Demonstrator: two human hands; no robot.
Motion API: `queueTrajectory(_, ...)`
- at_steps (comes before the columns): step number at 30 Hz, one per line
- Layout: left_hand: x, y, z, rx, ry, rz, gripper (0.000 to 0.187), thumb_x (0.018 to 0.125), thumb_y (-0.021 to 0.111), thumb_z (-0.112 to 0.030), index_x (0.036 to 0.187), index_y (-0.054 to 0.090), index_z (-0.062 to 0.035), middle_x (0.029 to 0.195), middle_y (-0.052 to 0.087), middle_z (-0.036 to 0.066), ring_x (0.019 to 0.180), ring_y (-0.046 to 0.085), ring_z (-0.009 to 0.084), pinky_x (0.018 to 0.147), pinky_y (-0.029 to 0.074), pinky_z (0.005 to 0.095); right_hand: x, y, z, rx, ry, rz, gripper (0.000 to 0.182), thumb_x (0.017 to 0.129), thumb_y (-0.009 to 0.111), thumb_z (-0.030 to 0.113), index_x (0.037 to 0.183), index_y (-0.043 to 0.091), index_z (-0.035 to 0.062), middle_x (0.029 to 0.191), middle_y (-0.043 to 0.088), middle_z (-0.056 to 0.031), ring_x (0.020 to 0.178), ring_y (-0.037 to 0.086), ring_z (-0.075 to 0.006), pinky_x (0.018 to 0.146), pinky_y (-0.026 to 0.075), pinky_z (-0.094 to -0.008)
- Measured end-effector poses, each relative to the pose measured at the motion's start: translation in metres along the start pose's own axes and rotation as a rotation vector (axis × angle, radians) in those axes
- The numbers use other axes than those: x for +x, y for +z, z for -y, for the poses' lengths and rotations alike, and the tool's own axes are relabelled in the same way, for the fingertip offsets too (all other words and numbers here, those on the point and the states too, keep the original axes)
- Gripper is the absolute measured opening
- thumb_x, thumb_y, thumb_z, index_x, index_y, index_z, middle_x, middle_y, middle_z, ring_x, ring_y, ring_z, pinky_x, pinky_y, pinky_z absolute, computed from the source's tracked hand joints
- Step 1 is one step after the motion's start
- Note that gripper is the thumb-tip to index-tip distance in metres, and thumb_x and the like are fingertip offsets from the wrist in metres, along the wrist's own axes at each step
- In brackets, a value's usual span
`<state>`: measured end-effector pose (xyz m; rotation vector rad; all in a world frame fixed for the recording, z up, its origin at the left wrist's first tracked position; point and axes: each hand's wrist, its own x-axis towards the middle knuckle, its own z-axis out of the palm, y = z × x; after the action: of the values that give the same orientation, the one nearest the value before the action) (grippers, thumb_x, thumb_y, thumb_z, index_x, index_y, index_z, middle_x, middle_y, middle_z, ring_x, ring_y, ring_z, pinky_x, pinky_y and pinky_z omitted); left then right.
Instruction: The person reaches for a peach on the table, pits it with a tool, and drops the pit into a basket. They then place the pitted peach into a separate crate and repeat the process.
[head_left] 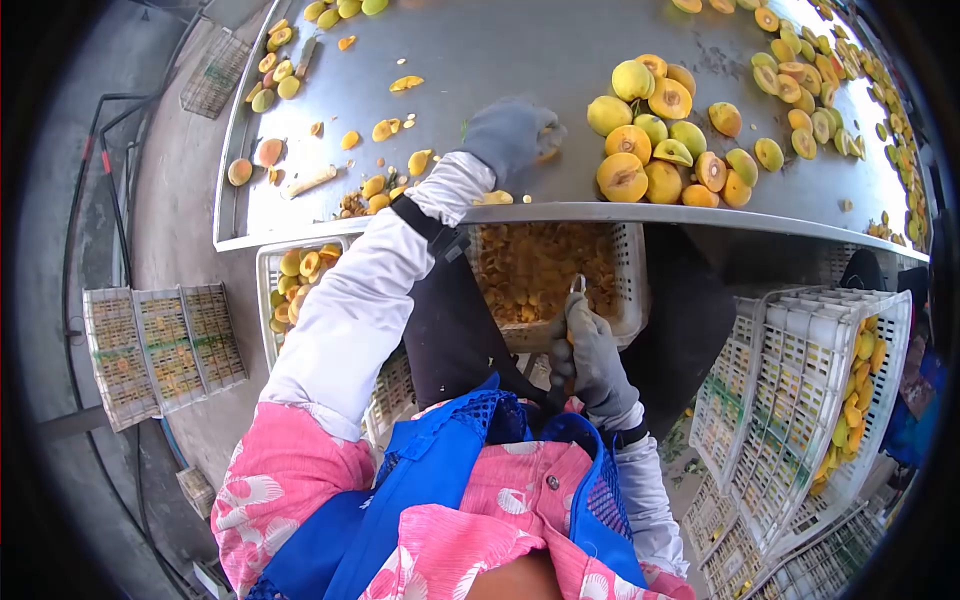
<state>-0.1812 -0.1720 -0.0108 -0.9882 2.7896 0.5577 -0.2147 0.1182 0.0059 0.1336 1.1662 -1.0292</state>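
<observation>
My left hand point(510, 137), in a grey glove, is over the metal table near its front edge. Its fingers are curled, with a bit of orange at the fingertips that I cannot make out. Lower down, my gloved right hand point(592, 365) is closed around a small hand tool point(577, 285) whose metal tip points up, over a crate of orange scraps point(545, 270). Right of my left hand lies a pile of yellow peaches point(650, 130), many cut in half. Small peach pieces point(388, 129) are scattered to its left.
The metal table point(500, 60) has a raised front rim. More halved peaches point(800, 90) spread along its right side. A crate of peaches point(300, 280) sits below the rim at left. Stacked white crates point(780, 400) stand at right, others point(165, 345) on the left floor.
</observation>
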Motion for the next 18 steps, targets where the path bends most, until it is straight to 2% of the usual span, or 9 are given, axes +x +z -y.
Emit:
queueTrajectory(3, -0.011, 0.013, 0.0, 0.043, 0.13, -0.229, 0.048, 0.083, 0.064, -0.045, 0.118, 0.062, -0.0121, 0.11, 0.062, 0.016, 0.101, 0.061, 0.0341, 0.089, 0.048, 0.0439, 0.007, -0.001, 0.006, -0.043, -0.01, -0.02, 0.045, 0.102, 0.039, 0.047, 0.082, 0.05, 0.0081, 0.054, 0.041, 0.0005, 0.039, 0.037, -0.0088, 0.036, 0.036, -0.0273)
queueTrajectory(6, -0.011, 0.025, 0.01, 0.214, 0.233, -0.42, 0.051, 0.086, 0.067, -0.039, 0.125, 0.057, -0.0094, 0.103, 0.064, 0.012, 0.087, 0.065, 0.03, 0.079, 0.052, 0.0369, 0.008, 0.002, 0.016, -0.131, -0.175, 0.077, 0.043, 0.102, 0.041, 0.044, 0.083, 0.051, 0.0072, 0.055, 0.044, 0.0004, 0.039, 0.038, -0.0077, 0.036, 0.035, -0.0256)
queueTrajectory(8, -0.01, 0.015, 0.009, -0.747, -0.114, 0.018, 0.047, 0.09, 0.065, -0.031, 0.127, 0.054, -0.0051, 0.103, 0.065, 0.009, 0.085, 0.065, 0.0202, 0.075, 0.052, 0.0302, 0.003, 0.011, 0.024, -0.202, -0.31, 0.013, 0.038, 0.101, 0.046, 0.04, 0.085, 0.053, 0.007, 0.056, 0.045, 0.0009, 0.042, 0.041, -0.0064, 0.036, 0.036, -0.0242)
queueTrajectory(9, -0.028, 0.008, -0.004, -0.742, -0.102, 0.019, 0.047, 0.09, 0.065, -0.031, 0.127, 0.054, -0.0051, 0.103, 0.065, 0.009, 0.085, 0.065, 0.0202, 0.075, 0.052, 0.0302, -0.001, 0.017, 0.027, -0.197, -0.321, 0.008, 0.038, 0.101, 0.046, 0.04, 0.085, 0.053, 0.007, 0.056, 0.045, 0.0009, 0.042, 0.041, -0.0064, 0.036, 0.036, -0.0242)
queueTrajectory(11, -0.09, -0.01, -0.041, -1.191, 0.199, -0.107, 0.036, 0.093, 0.062, -0.016, 0.124, 0.052, 0.0006, 0.106, 0.065, 0.009, 0.088, 0.064, 0.0135, 0.073, 0.054, 0.0265, -0.013, 0.031, 0.032, -0.271, -0.471, -0.05, 0.031, 0.101, 0.049, 0.035, 0.086, 0.056, 0.0082, 0.057, 0.044, 0.002, 0.045, 0.042, -0.006, 0.038, 0.038, -0.024)
queueTrajectory(12, -0.104, -0.01, -0.042, -1.655, 0.179, 0.094, 0.03, 0.092, 0.059, -0.002, 0.121, 0.052, 0.0014, 0.109, 0.065, 0.012, 0.093, 0.065, 0.0159, 0.078, 0.054, 0.0272, -0.015, 0.034, 0.032, -0.322, -0.512, -0.061, 0.029, 0.1, 0.052, 0.032, 0.089, 0.057, 0.0065, 0.059, 0.047, -0.0002, 0.049, 0.046, -0.0066, 0.042, 0.04, -0.0257)
queueTrajectory(13, -0.118, -0.005, -0.051, -1.659, 0.181, 0.091, 0.03, 0.092, 0.059, -0.002, 0.121, 0.052, 0.0014, 0.109, 0.065, 0.012, 0.093, 0.065, 0.0159, 0.078, 0.054, 0.0272, -0.016, 0.036, 0.028, -0.327, -0.512, -0.063, 0.029, 0.1, 0.052, 0.032, 0.089, 0.057, 0.0065, 0.059, 0.047, -0.0002, 0.049, 0.046, -0.0066, 0.042, 0.04, -0.0257)
queueTrajectory(15, -0.141, 0.007, -0.074, -1.278, 0.405, -0.441, 0.03, 0.098, 0.053, -0.015, 0.122, 0.051, 0.0028, 0.11, 0.064, 0.015, 0.092, 0.064, 0.0168, 0.078, 0.054, 0.0264, -0.015, 0.039, 0.017, -0.522, -0.783, -0.116, 0.029, 0.1, 0.054, 0.03, 0.09, 0.055, 0.0025, 0.061, 0.051, -0.0038, 0.051, 0.05, -0.0087, 0.047, 0.041, -0.0289)
queueTrajectory(18, -0.164, 0.011, -0.085, -1.735, 0.257, -0.246, 0.034, 0.099, 0.052, -0.026, 0.116, 0.053, 0.0027, 0.106, 0.065, 0.015, 0.092, 0.063, 0.0182, 0.08, 0.053, 0.027, -0.023, 0.044, 0.002, -0.643, -0.903, -0.169, 0.028, 0.099, 0.054, 0.026, 0.091, 0.054, 0.0, 0.065, 0.057, -0.0137, 0.055, 0.057, -0.0261, 0.052, 0.044, -0.036)
